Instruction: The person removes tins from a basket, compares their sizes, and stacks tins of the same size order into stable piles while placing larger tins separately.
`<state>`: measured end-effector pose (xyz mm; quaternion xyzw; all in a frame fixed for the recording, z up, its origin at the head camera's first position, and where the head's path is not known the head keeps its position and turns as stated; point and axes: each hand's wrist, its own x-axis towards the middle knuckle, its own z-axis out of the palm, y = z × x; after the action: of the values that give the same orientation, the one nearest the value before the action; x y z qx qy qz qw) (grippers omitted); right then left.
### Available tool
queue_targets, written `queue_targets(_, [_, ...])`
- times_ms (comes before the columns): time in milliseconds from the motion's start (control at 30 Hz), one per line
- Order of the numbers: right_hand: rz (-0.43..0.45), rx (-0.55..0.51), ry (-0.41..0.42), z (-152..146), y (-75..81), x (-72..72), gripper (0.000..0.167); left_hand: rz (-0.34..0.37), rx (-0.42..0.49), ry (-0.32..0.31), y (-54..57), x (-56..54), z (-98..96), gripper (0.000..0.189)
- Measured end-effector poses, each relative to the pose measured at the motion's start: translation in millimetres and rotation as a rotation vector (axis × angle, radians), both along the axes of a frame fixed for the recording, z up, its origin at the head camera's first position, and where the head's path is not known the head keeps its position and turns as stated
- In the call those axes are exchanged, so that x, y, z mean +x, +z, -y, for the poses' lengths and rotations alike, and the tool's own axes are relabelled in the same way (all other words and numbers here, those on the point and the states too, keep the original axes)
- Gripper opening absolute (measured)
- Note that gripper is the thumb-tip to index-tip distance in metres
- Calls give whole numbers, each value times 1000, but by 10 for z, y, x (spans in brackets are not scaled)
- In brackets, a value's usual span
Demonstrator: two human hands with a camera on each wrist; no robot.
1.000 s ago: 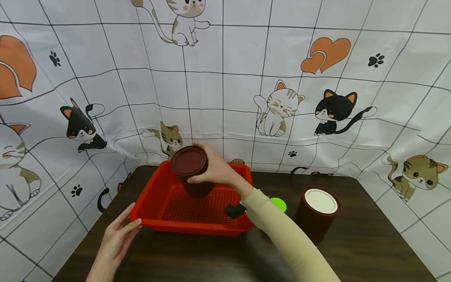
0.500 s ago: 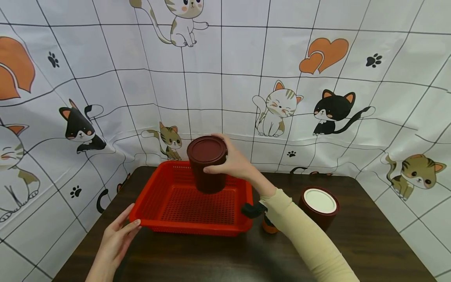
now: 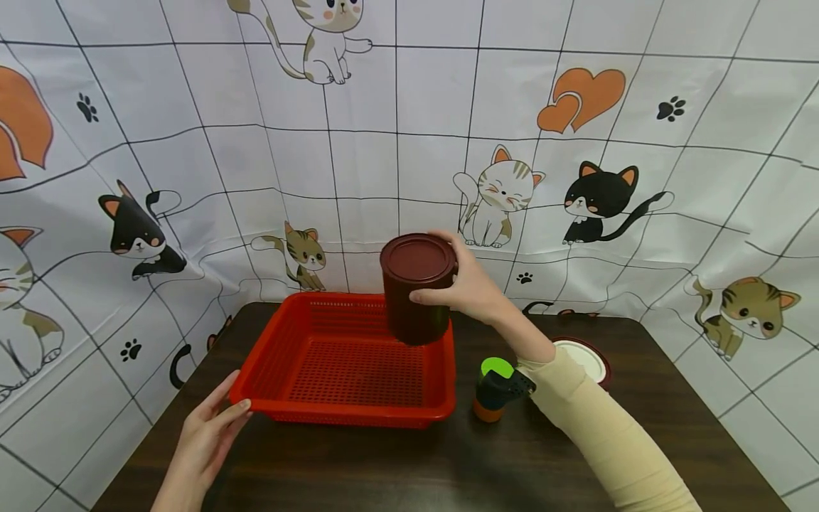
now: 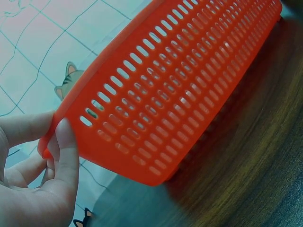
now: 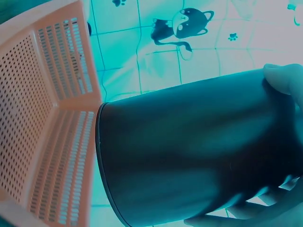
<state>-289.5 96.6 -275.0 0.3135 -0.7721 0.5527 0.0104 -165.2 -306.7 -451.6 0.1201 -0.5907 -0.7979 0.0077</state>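
My right hand (image 3: 476,288) grips a dark maroon, cylindrical canister (image 3: 416,313) by its side, its round ridged end facing up. It hangs over the right part of a red plastic basket (image 3: 249,363) with slotted walls. In the right wrist view the fingers wrap under the canister (image 5: 189,146), and its rimmed end overlaps the basket's edge. My left hand (image 3: 207,434) pinches the basket's near left corner. The left wrist view shows thumb and fingers on either side of that rim, below the slotted wall (image 4: 118,146).
Right of the basket stands a small container with a green top (image 3: 496,366) and orange base, partly covered by the black wrist camera (image 3: 508,387). Behind the right sleeve (image 3: 595,427) is another maroon canister with a white top (image 3: 584,358). A cat-patterned sheet (image 3: 358,163) surrounds the dark wooden table (image 3: 358,469).
My right hand has carried the maroon canister up and rightward, from inside the basket to above its right side. The left hand stays on the corner.
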Motion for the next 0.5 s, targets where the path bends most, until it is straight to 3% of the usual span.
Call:
queue_targets(267, [10, 6, -101, -376, 101, 144, 93, -8, 18, -3, -3, -4, 1, 75])
queue_targets(500, [-1, 52, -212, -728, 97, 282, 89, -6, 13, -22, -11, 1, 4, 75])
